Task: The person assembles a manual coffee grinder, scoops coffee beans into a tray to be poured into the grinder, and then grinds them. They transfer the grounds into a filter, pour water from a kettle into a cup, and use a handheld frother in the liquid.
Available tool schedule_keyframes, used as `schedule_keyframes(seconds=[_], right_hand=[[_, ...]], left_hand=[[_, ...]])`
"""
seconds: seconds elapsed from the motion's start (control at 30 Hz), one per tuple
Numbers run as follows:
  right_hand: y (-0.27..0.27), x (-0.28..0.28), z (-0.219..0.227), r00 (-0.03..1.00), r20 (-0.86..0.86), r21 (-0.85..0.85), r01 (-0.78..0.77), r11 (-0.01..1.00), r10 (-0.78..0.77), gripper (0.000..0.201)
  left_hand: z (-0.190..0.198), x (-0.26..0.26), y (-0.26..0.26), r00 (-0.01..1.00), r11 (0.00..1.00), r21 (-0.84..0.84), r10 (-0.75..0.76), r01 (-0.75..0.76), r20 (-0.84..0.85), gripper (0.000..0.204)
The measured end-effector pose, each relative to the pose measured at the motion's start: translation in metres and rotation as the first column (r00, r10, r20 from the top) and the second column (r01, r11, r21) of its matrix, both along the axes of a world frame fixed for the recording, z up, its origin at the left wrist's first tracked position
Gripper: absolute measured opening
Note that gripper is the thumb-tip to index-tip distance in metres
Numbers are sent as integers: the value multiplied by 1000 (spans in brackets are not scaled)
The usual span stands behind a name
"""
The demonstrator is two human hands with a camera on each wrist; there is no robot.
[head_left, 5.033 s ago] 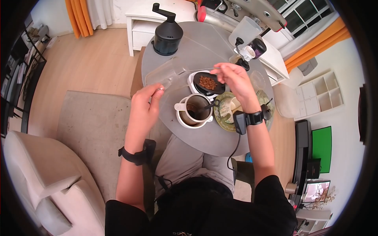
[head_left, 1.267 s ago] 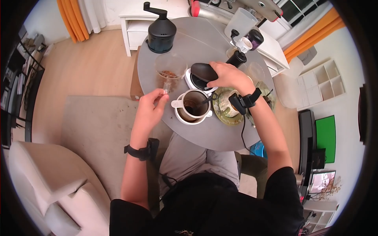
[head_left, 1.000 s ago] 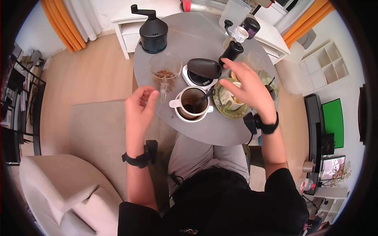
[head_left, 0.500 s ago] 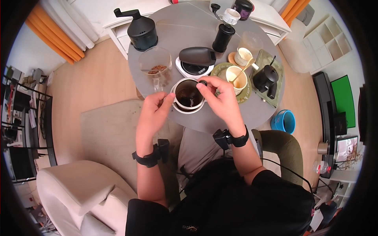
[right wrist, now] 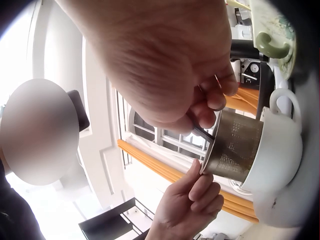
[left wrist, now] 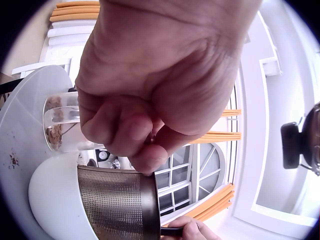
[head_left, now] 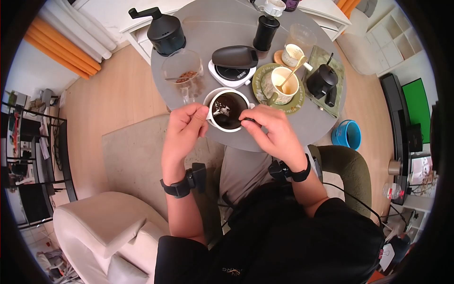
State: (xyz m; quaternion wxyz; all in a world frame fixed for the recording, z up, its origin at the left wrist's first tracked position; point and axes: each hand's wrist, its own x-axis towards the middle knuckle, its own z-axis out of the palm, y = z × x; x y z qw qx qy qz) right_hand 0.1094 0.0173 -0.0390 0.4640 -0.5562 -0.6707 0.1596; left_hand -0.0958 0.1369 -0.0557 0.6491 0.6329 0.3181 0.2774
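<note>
A cylindrical metal mesh filter basket (left wrist: 115, 200) stands with much of its mesh above the rim of a white cup (right wrist: 280, 145) near the table's front edge. My left hand (head_left: 185, 125) pinches the basket's rim on the left. On the opposite side, my right hand (head_left: 274, 130) grips a black handle (right wrist: 202, 134) reaching the rim. The basket's inside is dark, with a pale patch. Left of the cup stands a clear jug (head_left: 181, 66) with brown beans inside. A black tray (head_left: 235, 57) lies on the white scale (head_left: 217, 75) behind the cup.
A black hand-crank machine (head_left: 165, 33) stands at the back left, with a black cylinder (head_left: 266, 33) farther right. A patterned cup (head_left: 289, 90) with a spoon sits on a green plate (head_left: 259, 78). Beyond it stands a black kettle (head_left: 322, 80); a blue bucket (head_left: 347, 130) is on the floor.
The beans have gone from the black tray into the jug. My right hand put the tray on the scale, my left let go of the jug, and both moved to the basket.
</note>
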Motion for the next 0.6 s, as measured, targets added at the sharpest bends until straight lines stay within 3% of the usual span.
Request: schedule_keyframes(seconds=[0.17,0.5,0.6], right_hand=[[2,-8,-4,995,95,73,-6,997,-1,13],[2,-10,-4,997,64,103,29,994,-36,11],[5,-7,-5,996,89,117,-27,993,17,13]], left_hand=[[-5,2,1,999,998,41,-42,42,5,24],[-5,4,2,997,998,66,-29,25,67,21],[-7,5,1,997,996,79,-40,35,61,22]])
